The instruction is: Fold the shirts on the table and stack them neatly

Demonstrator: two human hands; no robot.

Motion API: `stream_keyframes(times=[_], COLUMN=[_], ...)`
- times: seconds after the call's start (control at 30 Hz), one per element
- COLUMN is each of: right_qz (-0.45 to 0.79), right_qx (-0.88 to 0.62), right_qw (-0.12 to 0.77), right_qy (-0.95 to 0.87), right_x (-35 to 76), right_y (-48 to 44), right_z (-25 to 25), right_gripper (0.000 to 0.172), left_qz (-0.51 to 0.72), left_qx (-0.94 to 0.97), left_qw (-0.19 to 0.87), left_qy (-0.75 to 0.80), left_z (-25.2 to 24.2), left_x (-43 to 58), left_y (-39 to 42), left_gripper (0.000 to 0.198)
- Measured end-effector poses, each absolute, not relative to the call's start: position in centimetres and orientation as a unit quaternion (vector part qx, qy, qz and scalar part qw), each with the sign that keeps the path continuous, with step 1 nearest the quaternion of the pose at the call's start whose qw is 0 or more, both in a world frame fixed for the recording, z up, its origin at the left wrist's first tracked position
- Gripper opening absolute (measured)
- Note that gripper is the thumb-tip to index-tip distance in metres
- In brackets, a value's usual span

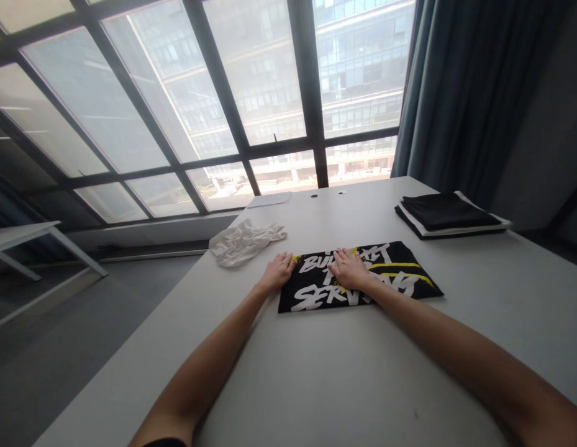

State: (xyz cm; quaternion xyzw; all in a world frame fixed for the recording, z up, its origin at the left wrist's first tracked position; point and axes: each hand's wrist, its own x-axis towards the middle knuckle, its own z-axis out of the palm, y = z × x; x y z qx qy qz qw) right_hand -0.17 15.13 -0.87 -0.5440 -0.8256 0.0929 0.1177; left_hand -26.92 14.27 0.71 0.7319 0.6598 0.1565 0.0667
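Note:
A black T-shirt (pixel 409 268) with white lettering and yellow marks lies folded into a flat rectangle on the white table (pixel 288 372). My left hand (pixel 277 271) rests at its left edge, fingers stretched out and touching the cloth. Across the printed middle, my right hand (pixel 348 269) lies flat with its fingers spread, hiding part of the letters. Neither hand grips anything. Just beyond my left hand sits a crumpled whitish cloth (pixel 244 242).
Folded black and white cloths are stacked (pixel 449 212) at the table's right. A white sheet (pixel 269 199) lies at the far left corner. Behind the table are large windows (pixel 269 74) and a dark blue curtain (pixel 456 93). Another white table (pixel 31 233) stands left, across the floor.

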Motion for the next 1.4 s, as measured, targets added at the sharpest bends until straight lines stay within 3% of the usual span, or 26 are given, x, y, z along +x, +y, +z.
stream_keyframes(times=[0.37, 0.57, 0.7, 0.87, 1.0, 1.2, 1.4], right_qz=[0.076, 0.067, 0.072, 0.073, 0.078, 0.101, 0.064], right_qx=[-0.543, -0.542, -0.542, -0.544, -0.546, -0.55, -0.556], right_qw=[0.136, 0.154, 0.15, 0.146, 0.14, 0.15, 0.251], right_qy=[-0.825, -0.824, -0.824, -0.823, -0.823, -0.815, -0.79], right_x=[0.1, 0.2, 0.2, 0.2, 0.2, 0.3, 0.3], right_y=[15.0, 14.7, 14.8, 15.0, 15.1, 15.0, 14.0], right_z=[-1.3, -1.2, -1.3, -1.5, -1.6, -0.9, 0.9], right_gripper=[0.068, 0.068, 0.066, 0.064, 0.065, 0.059, 0.046], left_qz=[0.168, 0.203, 0.252, 0.313, 0.323, 0.355, 0.402], left_qx=[0.64, 0.635, 0.641, 0.643, 0.661, 0.599, 0.571], left_qw=[0.059, 0.086, 0.137, 0.213, 0.282, 0.455, 0.44], left_qy=[0.747, 0.741, 0.712, 0.666, 0.616, 0.555, 0.565], left_z=[0.4, 0.5, 0.7, 1.0, 1.7, 2.4, 3.3], left_x=[-27.8, -27.0, -27.2, -28.0, -28.6, -28.8, -27.6], left_y=[16.0, 16.1, 16.1, 16.1, 15.9, 15.1, 14.8], left_gripper=[0.05, 0.039, 0.035, 0.053, 0.055, 0.076, 0.062])
